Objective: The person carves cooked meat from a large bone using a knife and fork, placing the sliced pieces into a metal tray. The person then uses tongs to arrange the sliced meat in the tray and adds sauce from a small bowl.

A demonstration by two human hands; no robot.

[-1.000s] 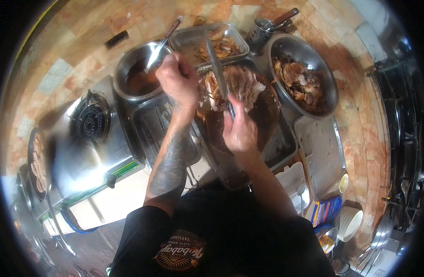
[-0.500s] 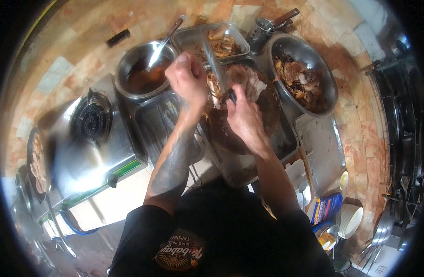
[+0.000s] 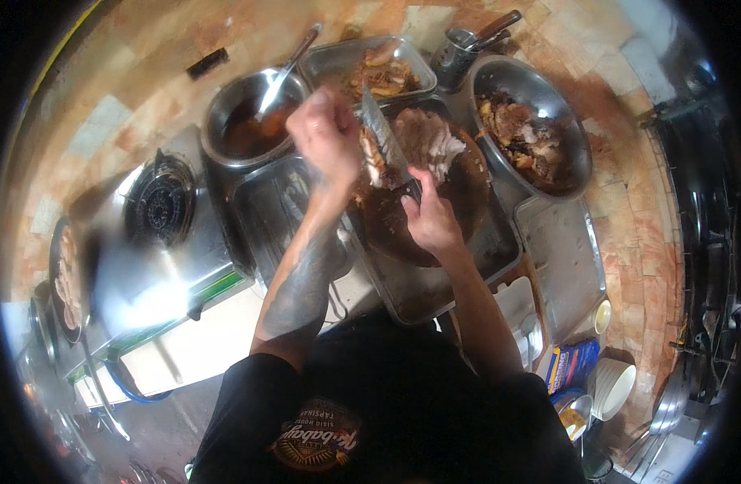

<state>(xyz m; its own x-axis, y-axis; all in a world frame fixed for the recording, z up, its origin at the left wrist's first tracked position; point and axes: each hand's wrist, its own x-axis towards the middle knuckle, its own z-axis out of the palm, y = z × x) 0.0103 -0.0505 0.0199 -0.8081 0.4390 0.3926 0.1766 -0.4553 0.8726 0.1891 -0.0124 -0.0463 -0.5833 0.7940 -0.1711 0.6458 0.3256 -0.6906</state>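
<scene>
My right hand (image 3: 432,218) grips the dark handle of a knife (image 3: 384,137), whose broad blade points away and slightly left. Its blade lies between a browned meat piece (image 3: 372,157) on the left and a pile of pale sliced meat (image 3: 427,141) on the right. Beneath them is a round brown chopping board (image 3: 407,234), set in a metal tray (image 3: 506,256). Left of the meat, my left hand (image 3: 326,133) is raised with curled fingers, slightly blurred; whatever it holds is hidden.
A steel bowl (image 3: 211,149) of brown liquid with a ladle (image 3: 281,81) stands left. Behind is a tray (image 3: 330,60) of meat pieces. An oval bowl (image 3: 578,165) of roasted meat and a shallow tray (image 3: 560,266) lie right. A burner (image 3: 160,202) occupies the left.
The knife's handle has shifted slightly right and nearer me, with the blade showing broader. My right hand's grip has turned a little. My left hand has hardly moved.
</scene>
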